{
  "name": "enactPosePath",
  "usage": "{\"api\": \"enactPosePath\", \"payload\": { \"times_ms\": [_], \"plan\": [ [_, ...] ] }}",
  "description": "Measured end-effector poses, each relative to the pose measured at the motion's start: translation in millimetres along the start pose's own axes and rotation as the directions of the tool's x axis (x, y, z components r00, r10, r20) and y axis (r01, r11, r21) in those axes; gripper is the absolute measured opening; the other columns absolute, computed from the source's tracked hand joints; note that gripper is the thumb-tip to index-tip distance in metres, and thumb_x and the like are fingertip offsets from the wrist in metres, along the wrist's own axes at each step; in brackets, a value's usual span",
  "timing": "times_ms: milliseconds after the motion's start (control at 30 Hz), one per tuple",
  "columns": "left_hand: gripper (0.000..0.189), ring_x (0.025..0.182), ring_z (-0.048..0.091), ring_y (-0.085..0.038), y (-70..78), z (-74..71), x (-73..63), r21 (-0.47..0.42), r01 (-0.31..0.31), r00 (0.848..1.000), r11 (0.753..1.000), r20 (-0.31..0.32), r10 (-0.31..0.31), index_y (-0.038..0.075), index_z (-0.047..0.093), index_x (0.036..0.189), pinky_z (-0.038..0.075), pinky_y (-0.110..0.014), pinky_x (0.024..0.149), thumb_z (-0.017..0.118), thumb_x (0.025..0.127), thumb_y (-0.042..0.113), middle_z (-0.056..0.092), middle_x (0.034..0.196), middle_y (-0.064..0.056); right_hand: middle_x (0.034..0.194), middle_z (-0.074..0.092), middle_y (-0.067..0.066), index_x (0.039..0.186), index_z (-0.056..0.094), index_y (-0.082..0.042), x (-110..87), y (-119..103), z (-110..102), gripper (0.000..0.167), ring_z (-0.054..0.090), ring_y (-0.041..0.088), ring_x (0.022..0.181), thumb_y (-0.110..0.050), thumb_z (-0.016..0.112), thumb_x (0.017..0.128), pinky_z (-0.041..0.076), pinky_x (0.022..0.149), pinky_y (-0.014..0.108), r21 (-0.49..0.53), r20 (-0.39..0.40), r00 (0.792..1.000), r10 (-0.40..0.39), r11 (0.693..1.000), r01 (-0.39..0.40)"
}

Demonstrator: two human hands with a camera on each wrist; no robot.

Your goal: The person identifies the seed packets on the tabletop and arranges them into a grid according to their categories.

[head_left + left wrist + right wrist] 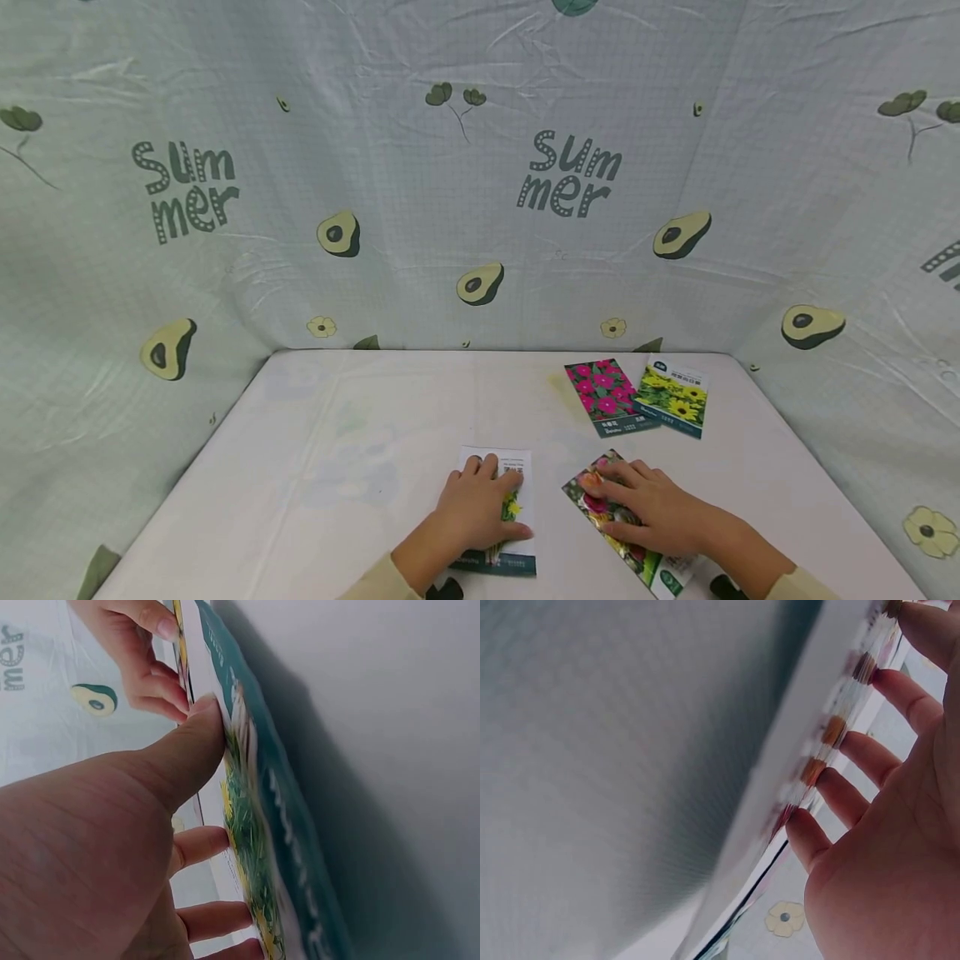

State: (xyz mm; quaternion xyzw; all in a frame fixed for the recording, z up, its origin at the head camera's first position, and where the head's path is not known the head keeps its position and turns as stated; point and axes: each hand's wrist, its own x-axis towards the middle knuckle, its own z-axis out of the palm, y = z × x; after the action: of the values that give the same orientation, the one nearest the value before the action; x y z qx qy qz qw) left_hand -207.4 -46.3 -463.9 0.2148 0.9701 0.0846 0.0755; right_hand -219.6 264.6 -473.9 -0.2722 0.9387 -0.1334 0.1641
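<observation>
My left hand (472,510) rests on a seed packet (513,506) with yellow flowers, a white top and a teal band along its near edge. In the left wrist view, thumb and fingertips touch the printed face of this packet (251,776), the fingers fairly straight. To the right, my right hand (660,510) lies over a second seed packet (633,557) with pink, red and yellow blooms, set at a slant on the table. Its spread fingertips (845,742) press on that packet's face in the right wrist view. My palms hide part of both packets.
Farther back on the right of the white table (360,467) lie two more packets: one with magenta flowers (602,387), partly overlapped by one with yellow flowers (675,396). A pale curtain (405,183) printed with avocados and "summer" surrounds the table's back and sides.
</observation>
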Motion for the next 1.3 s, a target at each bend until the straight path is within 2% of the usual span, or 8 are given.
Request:
{"api": "enactPosePath", "payload": {
  "times_ms": [167, 433, 567, 800, 1100, 1300],
  "plan": [
    [0.076, 0.114, 0.047, -0.025, -8.5, 1.6, -0.9, -0.009, 0.0, 1.0, 1.0, 0.006, 0.0, 0.034, 0.057, 0.144, 0.043, -0.044, 0.084, 0.072, 0.079, 0.073, 0.052, 0.122, -0.002, 0.157, 0.039, 0.002, 0.156, 0.042, -0.04, -0.4, 0.1, 0.2, 0.069, 0.039, 0.035, 0.138, -0.071, 0.053, 0.095, 0.034, 0.107, 0.07, 0.008, 0.005, 1.0, -0.003, 1.0, 0.003],
    [0.077, 0.118, 0.047, -0.028, -23.4, 2.7, -2.4, -0.039, 0.002, 1.0, 0.999, 0.018, -0.002, 0.035, 0.055, 0.145, 0.042, -0.045, 0.084, 0.072, 0.08, 0.072, 0.051, 0.124, -0.003, 0.155, 0.041, 0.0, 0.155, 0.039, -0.046, 0.0, 1.0, -0.6, 0.067, 0.041, 0.033, 0.135, -0.071, 0.052, 0.095, 0.036, 0.105, 0.068, 0.003, -0.004, 1.0, -0.018, 1.0, 0.018],
    [0.076, 0.117, 0.047, -0.028, -29.8, 0.5, -5.3, -0.044, 0.011, 1.0, 0.999, 0.016, -0.01, 0.034, 0.056, 0.145, 0.042, -0.046, 0.084, 0.073, 0.08, 0.071, 0.051, 0.123, -0.003, 0.155, 0.041, 0.0, 0.156, 0.039, -0.045, 0.1, 1.2, -0.3, 0.067, 0.041, 0.033, 0.135, -0.071, 0.051, 0.096, 0.037, 0.104, 0.068, -0.001, -0.011, 0.999, -0.033, 0.999, 0.033],
    [0.076, 0.116, 0.046, -0.028, -40.1, -2.6, -8.0, -0.046, 0.002, 1.0, 0.999, 0.024, -0.001, 0.035, 0.055, 0.145, 0.041, -0.045, 0.083, 0.071, 0.081, 0.072, 0.051, 0.124, -0.004, 0.158, 0.04, 0.005, 0.158, 0.037, -0.041, -1.5, 1.2, -1.8, 0.067, 0.038, 0.043, 0.141, -0.067, 0.051, 0.098, 0.034, 0.105, 0.073, 0.006, -0.038, 0.996, -0.077, 0.997, 0.077],
    [0.084, 0.114, 0.047, -0.03, -53.0, -5.3, -12.9, -0.066, 0.02, 1.0, 0.998, 0.003, -0.02, 0.031, 0.056, 0.146, 0.04, -0.046, 0.082, 0.074, 0.077, 0.074, 0.051, 0.121, -0.005, 0.155, 0.042, 0.003, 0.157, 0.04, -0.041, -2.9, -1.6, -3.5, 0.065, 0.043, 0.035, 0.134, -0.067, 0.051, 0.098, 0.038, 0.103, 0.068, -0.006, -0.051, 0.996, -0.073, 0.997, 0.073],
    [0.085, 0.112, 0.046, -0.028, -59.4, -7.5, -13.4, -0.085, 0.023, 1.0, 0.996, 0.004, -0.023, 0.029, 0.056, 0.147, 0.039, -0.047, 0.082, 0.075, 0.076, 0.074, 0.05, 0.121, -0.006, 0.157, 0.041, 0.005, 0.157, 0.039, -0.041, -2.3, -0.2, -2.9, 0.065, 0.04, 0.04, 0.139, -0.066, 0.052, 0.098, 0.035, 0.104, 0.072, 0.004, -0.052, 0.995, -0.081, 0.997, 0.081]
  ]
}}
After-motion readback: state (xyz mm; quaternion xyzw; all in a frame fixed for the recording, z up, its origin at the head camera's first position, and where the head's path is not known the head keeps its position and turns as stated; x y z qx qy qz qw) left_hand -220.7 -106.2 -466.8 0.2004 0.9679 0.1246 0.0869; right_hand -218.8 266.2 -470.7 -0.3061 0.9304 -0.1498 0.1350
